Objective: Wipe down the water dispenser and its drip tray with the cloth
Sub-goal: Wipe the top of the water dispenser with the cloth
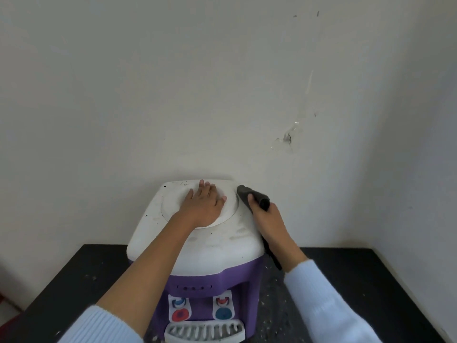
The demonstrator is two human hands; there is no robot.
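The dispenser (pixel 217 248) stood on the black table (pixel 371 280), close against the white wall. Its drip tray (pixel 205 331) was at the near foot of it, under the two taps (pixel 223 313).

The left hand (pixel 205 206) lay flat on the round lid (pixel 231 211) of the top, fingers straight and spread, holding nothing, only pressing. The right hand (pixel 272 224) had its fingers curled round the dark cloth (pixel 244 194) at the far right edge of the top. One end of the cloth stuck out past the thumb and another part hung down along the right side.

I think the step was the wiping of the top. To do it well, the left hand should steady the body while the cloth goes in long strokes from far to near. Then that hand must move off, so the lid gets its turn. The groove around the lid will probably need a fingertip inside the cloth.

The top was white plastic, smooth, rounded at the corners, with small dark specks and dull smears. The body was purple. The tray was a pale grille with slots, where dirt may sit. The table looked speckled with crumbs.
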